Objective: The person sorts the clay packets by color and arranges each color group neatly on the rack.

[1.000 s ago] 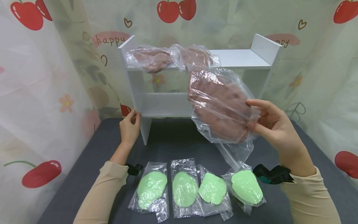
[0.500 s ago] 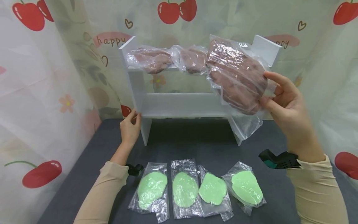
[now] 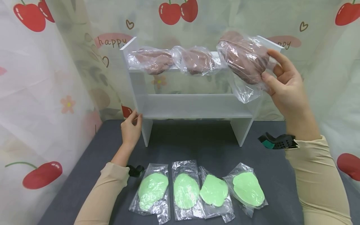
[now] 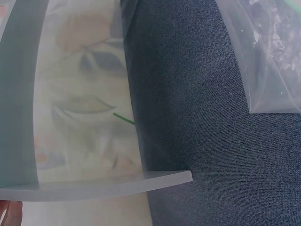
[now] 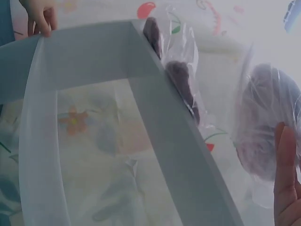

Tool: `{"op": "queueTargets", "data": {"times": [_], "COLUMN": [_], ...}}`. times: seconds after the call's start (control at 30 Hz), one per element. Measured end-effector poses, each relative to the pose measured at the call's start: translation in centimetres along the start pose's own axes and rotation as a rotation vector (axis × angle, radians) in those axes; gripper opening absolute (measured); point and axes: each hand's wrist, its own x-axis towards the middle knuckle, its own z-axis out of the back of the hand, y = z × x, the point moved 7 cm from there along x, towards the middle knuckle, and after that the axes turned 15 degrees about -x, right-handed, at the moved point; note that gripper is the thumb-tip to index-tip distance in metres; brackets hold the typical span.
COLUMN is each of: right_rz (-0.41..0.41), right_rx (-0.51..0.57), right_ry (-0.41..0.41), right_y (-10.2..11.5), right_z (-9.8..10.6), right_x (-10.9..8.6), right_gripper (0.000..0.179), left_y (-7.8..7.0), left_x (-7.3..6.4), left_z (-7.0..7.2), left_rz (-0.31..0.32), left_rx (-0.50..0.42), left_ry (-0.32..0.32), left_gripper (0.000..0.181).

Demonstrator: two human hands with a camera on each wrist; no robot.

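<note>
A clear plastic bag with a brown, clay-like slab (image 3: 243, 57) is pinched at its right edge by my right hand (image 3: 288, 84). It is raised at the right part of the top board of a white two-tier shelf (image 3: 197, 106). My left hand (image 3: 131, 129) pinches the front edge of the shelf's left side panel; the right wrist view also shows that hand (image 5: 42, 16) there. Two more bagged brown lumps lie on the top board, one at the left (image 3: 156, 61) and one at the middle (image 3: 198, 61). Whether the held bag touches the board, I cannot tell.
Several bagged light-green flat pieces (image 3: 185, 190) lie in a row on the dark table (image 3: 191, 150) in front of the shelf. A patterned curtain (image 3: 67, 75) surrounds the table. Black bands with cameras sit on both wrists.
My right hand has carried the bagged brown slab up and to the right, from in front of the shelf to the top board's right part. The left hand stays at the side panel.
</note>
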Motion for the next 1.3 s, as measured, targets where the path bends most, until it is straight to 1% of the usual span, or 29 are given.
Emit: {"op": "queueTargets", "data": {"times": [0.2, 0.27, 0.43, 0.6, 0.73, 0.9, 1.03, 1.17, 1.3], "right_rz": [-0.072, -0.099, -0.177, -0.272, -0.323, -0.338, -0.328, -0.322, -0.322], "right_rx": [-0.053, -0.044, -0.034, -0.116, -0.187, -0.254, -0.323, -0.412, -0.424], "right_ry": [-0.086, -0.109, -0.135, -0.135, -0.165, -0.27, -0.346, -0.387, -0.412], "right_y": [-0.8, -1.0, -1.8, -2.5, -2.6, -2.7, -3.0, -3.2, -3.2], "right_z": [1.0, 1.2, 1.6, 1.6, 1.9, 2.6, 3.2, 3.5, 3.7], "right_x": [1.2, 1.7, 2.7, 3.1, 3.2, 3.4, 3.4, 3.2, 2.9], "right_gripper": [0.051, 0.049, 0.045, 0.052, 0.06, 0.06, 0.057, 0.057, 0.057], "left_y": [0.1, 0.1, 0.0, 0.0, 0.1, 0.1, 0.0, -0.1, -0.1], "left_x": [0.0, 0.0, 0.0, 0.0, 0.1, 0.1, 0.1, 0.1, 0.0], "left_z": [0.0, 0.1, 0.1, 0.1, 0.1, 0.1, 0.1, 0.1, 0.1], "left_rz": [0.015, 0.013, -0.001, -0.002, -0.001, -0.005, -0.01, -0.011, -0.003], "left_rx": [0.005, 0.008, 0.017, 0.016, 0.014, 0.008, 0.008, 0.003, 0.003], "left_ry": [-0.002, -0.003, -0.008, -0.009, -0.011, -0.014, -0.015, -0.012, -0.006], "left_gripper": [0.034, 0.034, 0.032, 0.032, 0.033, 0.032, 0.032, 0.033, 0.034]}}
